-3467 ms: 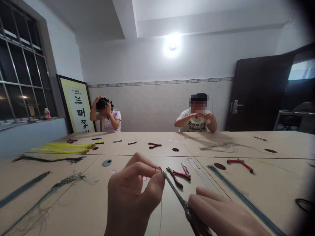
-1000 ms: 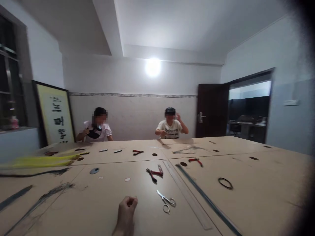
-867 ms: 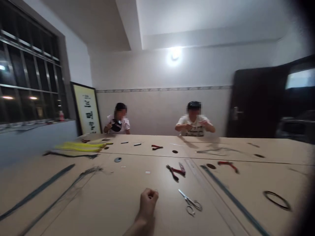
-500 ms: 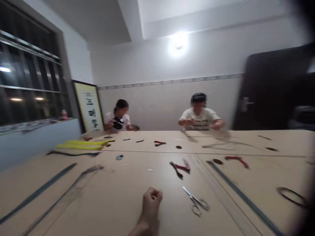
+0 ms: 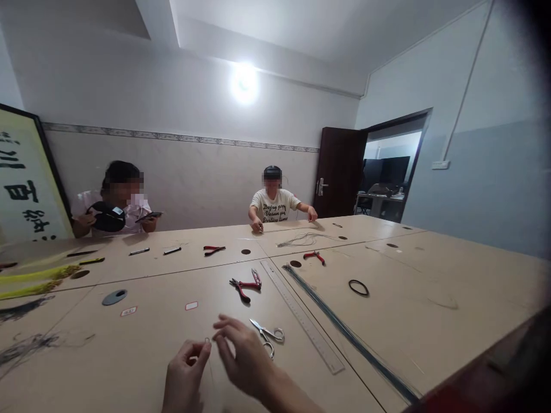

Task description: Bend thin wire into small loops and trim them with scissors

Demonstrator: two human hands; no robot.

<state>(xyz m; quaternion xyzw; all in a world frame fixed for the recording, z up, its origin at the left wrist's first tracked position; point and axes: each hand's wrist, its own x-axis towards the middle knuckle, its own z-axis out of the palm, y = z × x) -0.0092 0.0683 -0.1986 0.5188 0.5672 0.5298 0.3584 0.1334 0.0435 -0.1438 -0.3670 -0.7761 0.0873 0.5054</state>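
Observation:
My left hand (image 5: 185, 367) is closed in a pinch on a thin wire, whose small loop (image 5: 207, 341) stands up above the thumb and forefinger. A faint strand hangs down below it. Just to the right is my right hand (image 5: 243, 355), its thumb and forefinger tips close together near the loop and the other fingers loosely raised. Whatever those tips hold is too small to make out. Silver scissors (image 5: 267, 334) lie behind my right hand, partly covered by it. Farther back are red-handled pliers (image 5: 245, 287) on the table.
A clear ruler (image 5: 301, 315) and a long bundle of dark wires (image 5: 344, 330) lie to the right. Beyond are a black ring (image 5: 359, 288) and red cutters (image 5: 315, 257). Labels, a grey disc (image 5: 114, 297) and yellow strands (image 5: 38, 281) lie leftward. Two people sit across the table.
The view has swung to the right, bringing the open doorway into sight. My right hand has come into view beside my left, which stays pinched.

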